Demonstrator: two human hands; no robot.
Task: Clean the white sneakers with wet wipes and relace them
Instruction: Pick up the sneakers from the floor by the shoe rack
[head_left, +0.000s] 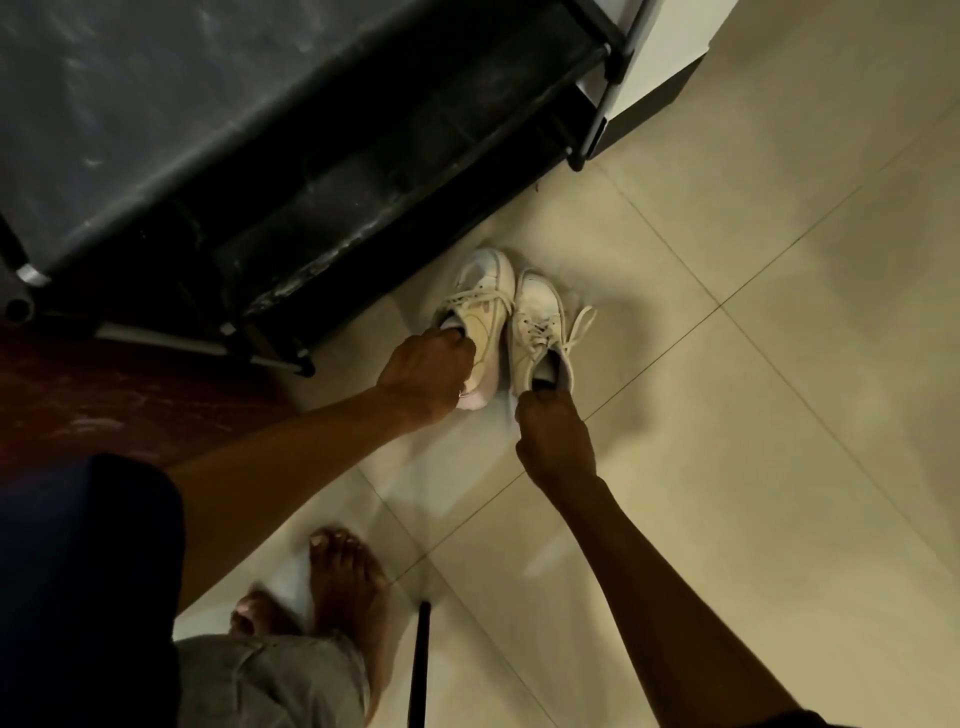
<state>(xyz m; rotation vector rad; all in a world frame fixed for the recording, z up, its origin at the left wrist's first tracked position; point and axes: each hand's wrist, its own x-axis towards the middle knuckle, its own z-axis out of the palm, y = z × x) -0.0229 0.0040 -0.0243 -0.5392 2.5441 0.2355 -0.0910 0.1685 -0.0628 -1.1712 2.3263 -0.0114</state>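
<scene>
Hands, two, both engaged: left hand (426, 376) curled round the collar of the left sneaker (480, 306); right hand (553, 439) pinching the heel rim of the right sneaker (537, 322). Pair white, laced, side by side on the tiled floor (727, 415), beside a black shoe rack (363, 182). Step, by appearance: fetching the pair; cleaning not begun. Next probably: lift clear, unlace, wipe.
</scene>
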